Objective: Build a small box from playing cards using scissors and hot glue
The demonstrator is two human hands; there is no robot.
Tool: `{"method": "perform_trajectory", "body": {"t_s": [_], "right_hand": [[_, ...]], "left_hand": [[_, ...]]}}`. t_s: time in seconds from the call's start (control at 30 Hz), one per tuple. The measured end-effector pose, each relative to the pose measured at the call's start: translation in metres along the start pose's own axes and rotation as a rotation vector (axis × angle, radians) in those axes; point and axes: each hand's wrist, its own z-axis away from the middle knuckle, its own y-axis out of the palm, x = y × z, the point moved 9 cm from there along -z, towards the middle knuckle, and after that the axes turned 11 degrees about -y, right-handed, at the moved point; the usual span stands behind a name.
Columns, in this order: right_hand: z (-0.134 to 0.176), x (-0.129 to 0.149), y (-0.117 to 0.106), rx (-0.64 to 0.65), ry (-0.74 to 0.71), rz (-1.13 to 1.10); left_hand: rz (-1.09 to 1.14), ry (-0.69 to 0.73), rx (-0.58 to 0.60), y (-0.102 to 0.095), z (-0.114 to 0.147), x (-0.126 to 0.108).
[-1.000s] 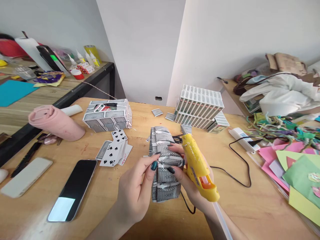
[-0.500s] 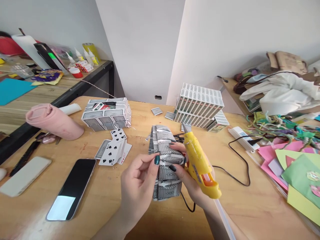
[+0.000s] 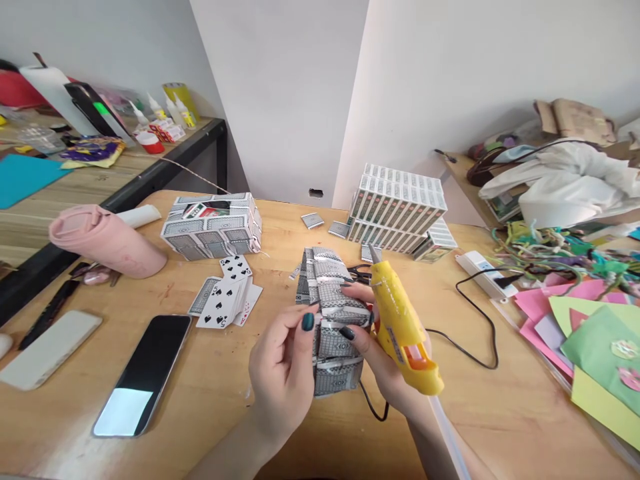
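Head view. Item: one grey-patterned folded-card piece (image 3: pixel 336 343), located between the two hands, above the tabletop (image 3: pixel 215 380); contact with the wood cannot be told. Right hand (image 3: pixel 386 375): gripping the piece by its right side, thumb across the near face, fingers farther up. Yellow glue gun (image 3: pixel 397 313): alongside the same hand, nozzle pointing up and away. Left hand (image 3: pixel 283 363): thumb and forefinger drawn together at the piece's left edge; whether anything is pinched cannot be told.
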Motion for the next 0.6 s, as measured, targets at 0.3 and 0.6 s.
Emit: {"method": "perform_trajectory", "body": {"t_s": [0.3,0.6], "right_hand": [[-0.002,-0.001,-0.002,0.023,-0.007,-0.025],[-0.003,-0.001,-0.008,-0.024,0.01,0.004]], "left_hand": [[0.114,0.033,0.061,0.005,0.002,0.002],[0.414,-0.378,0.093,0.016,-0.004,0.03]]}}
